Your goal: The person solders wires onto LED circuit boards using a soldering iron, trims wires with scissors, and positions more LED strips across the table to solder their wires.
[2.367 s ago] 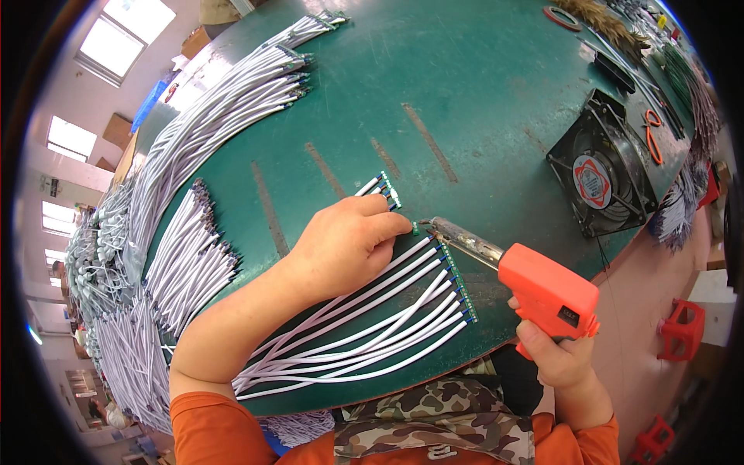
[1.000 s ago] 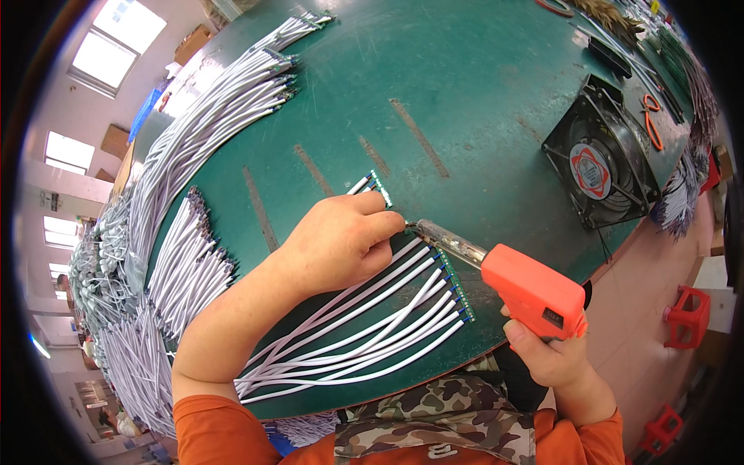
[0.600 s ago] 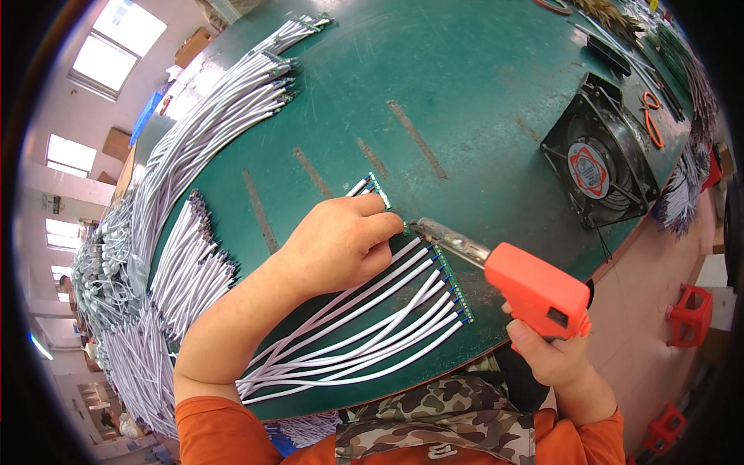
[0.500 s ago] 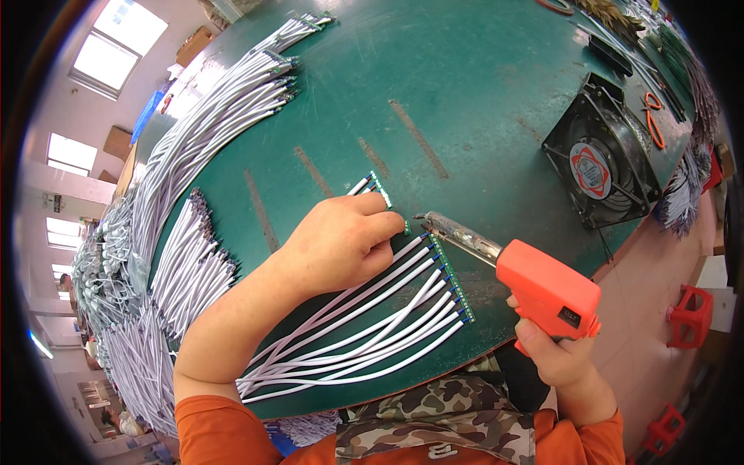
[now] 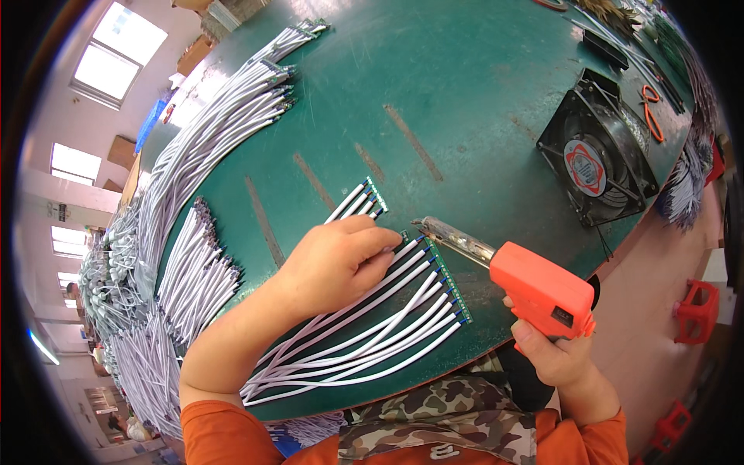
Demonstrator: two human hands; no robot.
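Left hand [image 5: 335,263] pressing flat on white cables [image 5: 372,325] near table [image 5: 480,101] front edge. Right hand [image 5: 554,349] grasping orange soldering gun [image 5: 535,291], tip at cable ends; open table surface beyond, up to fan [image 5: 598,159].

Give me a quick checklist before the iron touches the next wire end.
1. Left hand pressing the fanned white cables flat on the green round table: ok.
2. Right hand gripping the orange pistol-grip soldering iron: ok.
3. Metal iron tip at the cable ends, clear of the left fingertips: ok, but close.
4. Tip hot and tinned: cannot tell.
5. Black square fan spinning: cannot tell.
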